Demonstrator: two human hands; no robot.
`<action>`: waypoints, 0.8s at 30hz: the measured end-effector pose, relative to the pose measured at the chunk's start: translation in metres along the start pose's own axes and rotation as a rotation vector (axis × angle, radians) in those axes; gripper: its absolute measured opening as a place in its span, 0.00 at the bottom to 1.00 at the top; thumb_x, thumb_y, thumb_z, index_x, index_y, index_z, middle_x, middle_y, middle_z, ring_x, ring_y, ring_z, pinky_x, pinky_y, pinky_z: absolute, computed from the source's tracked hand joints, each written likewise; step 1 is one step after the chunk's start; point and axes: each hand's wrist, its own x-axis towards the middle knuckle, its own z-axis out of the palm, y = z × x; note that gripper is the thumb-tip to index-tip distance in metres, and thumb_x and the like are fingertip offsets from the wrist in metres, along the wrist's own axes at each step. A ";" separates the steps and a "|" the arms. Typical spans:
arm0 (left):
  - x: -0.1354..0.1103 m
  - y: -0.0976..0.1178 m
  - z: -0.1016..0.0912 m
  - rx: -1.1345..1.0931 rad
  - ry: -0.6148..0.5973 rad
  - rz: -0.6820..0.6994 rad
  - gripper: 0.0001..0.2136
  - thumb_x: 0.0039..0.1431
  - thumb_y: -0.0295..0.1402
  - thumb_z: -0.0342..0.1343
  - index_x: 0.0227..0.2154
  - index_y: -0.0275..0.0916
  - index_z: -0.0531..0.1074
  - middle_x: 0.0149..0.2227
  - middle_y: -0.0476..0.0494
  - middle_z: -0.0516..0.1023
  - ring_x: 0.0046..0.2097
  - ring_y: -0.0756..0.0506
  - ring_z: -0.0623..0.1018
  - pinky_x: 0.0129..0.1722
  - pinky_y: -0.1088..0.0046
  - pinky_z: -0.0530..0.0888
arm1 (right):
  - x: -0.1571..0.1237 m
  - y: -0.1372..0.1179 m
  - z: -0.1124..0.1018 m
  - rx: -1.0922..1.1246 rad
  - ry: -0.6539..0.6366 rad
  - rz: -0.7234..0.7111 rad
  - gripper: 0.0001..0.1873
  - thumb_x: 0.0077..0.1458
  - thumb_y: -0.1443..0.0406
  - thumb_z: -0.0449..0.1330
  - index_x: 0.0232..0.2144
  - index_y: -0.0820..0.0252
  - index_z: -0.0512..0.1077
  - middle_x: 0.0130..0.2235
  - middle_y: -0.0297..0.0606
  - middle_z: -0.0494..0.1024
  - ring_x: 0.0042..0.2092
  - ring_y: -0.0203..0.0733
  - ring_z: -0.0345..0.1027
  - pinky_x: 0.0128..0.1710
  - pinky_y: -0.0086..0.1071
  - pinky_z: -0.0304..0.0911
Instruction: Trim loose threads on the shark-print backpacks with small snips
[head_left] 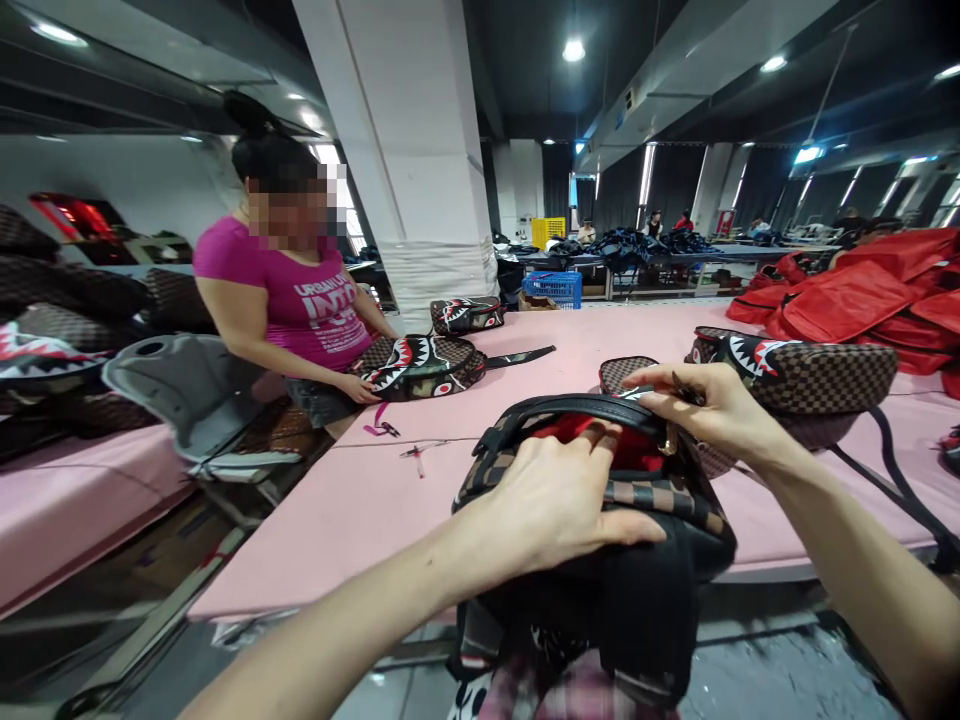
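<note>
A brown checkered backpack (660, 495) with black trim and straps leans at the near table edge, its red lining (637, 450) visible through the open top. My left hand (551, 495) grips the front edge of this opening, fingers inside and thumb outside on the checkered panel. At the opening's far right side, my right hand (709, 400) is closed, its fingertips by the black-trimmed rim. A small dark tool (686, 390) shows among its fingers; its exact kind is unclear. Just below that hand hangs a metal zipper pull (670, 437).
Shark-mouth checkered bags lie on the pink table (300, 560), one (810, 385) at right, another (427, 365) under a co-worker's hands (360, 388). Red bags (862, 300) are heaped at back right. A pen (420, 460) lies left of my backpack. A white pillar (420, 180) stands behind.
</note>
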 end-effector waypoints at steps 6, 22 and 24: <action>-0.011 0.011 0.007 -0.126 0.053 0.088 0.35 0.50 0.60 0.44 0.51 0.38 0.62 0.48 0.38 0.71 0.46 0.34 0.73 0.41 0.54 0.72 | 0.043 0.004 0.008 -0.124 -0.394 -0.314 0.14 0.50 0.62 0.59 0.39 0.62 0.75 0.37 0.41 0.75 0.38 0.39 0.67 0.39 0.31 0.62; -0.022 0.015 0.026 0.019 0.205 0.137 0.31 0.52 0.58 0.41 0.39 0.31 0.66 0.36 0.38 0.70 0.33 0.41 0.74 0.28 0.65 0.73 | 0.065 0.001 0.054 -0.352 -0.431 0.010 0.21 0.53 0.53 0.46 0.18 0.62 0.61 0.20 0.31 0.57 0.25 0.32 0.49 0.25 0.28 0.46; -0.025 0.018 0.025 -0.009 0.177 0.147 0.29 0.53 0.57 0.42 0.37 0.32 0.67 0.35 0.38 0.71 0.34 0.41 0.74 0.30 0.64 0.73 | 0.067 0.003 0.056 -0.345 -0.443 0.002 0.21 0.52 0.53 0.45 0.18 0.62 0.60 0.20 0.31 0.58 0.25 0.33 0.50 0.25 0.28 0.47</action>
